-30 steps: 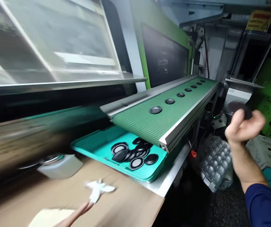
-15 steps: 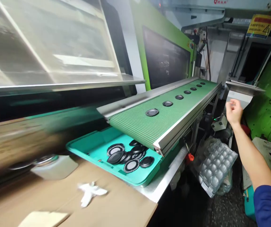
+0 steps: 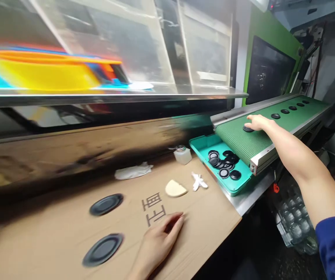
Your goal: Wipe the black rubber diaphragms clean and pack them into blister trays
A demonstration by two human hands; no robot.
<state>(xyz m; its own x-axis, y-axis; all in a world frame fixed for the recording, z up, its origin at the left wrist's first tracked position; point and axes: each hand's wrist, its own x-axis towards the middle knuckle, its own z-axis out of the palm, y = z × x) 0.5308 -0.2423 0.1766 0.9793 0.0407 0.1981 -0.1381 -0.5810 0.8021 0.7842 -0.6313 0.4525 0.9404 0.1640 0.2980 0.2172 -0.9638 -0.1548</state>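
My right hand (image 3: 259,122) reaches over the green conveyor belt (image 3: 234,134), its thumb and finger at a round black disc-shaped part (image 3: 248,128) near the belt's close end. The fingers partly cover that part. Resting low on the cardboard-covered table (image 3: 202,217), my left hand (image 3: 163,239) has curled fingers, thumb tip close to the fingertips, and nothing visible in the gap. To its left lie two more black discs, one nearer (image 3: 103,250) and one farther (image 3: 106,204). Below the belt's end, a teal tray (image 3: 198,146) holds a heap of black round parts (image 3: 224,163).
A cream pad (image 3: 175,188), a white crumpled scrap (image 3: 199,181) and a small white bottle (image 3: 182,154) stand or lie on the cardboard. Over the table runs a metal shelf (image 3: 161,93) with a yellow container (image 3: 44,72). Clear blister trays (image 3: 297,217) sit low at right.
The view has swung left, bringing the left hand and two table discs into sight. My right hand has moved from right of the conveyor onto a disc on the belt.
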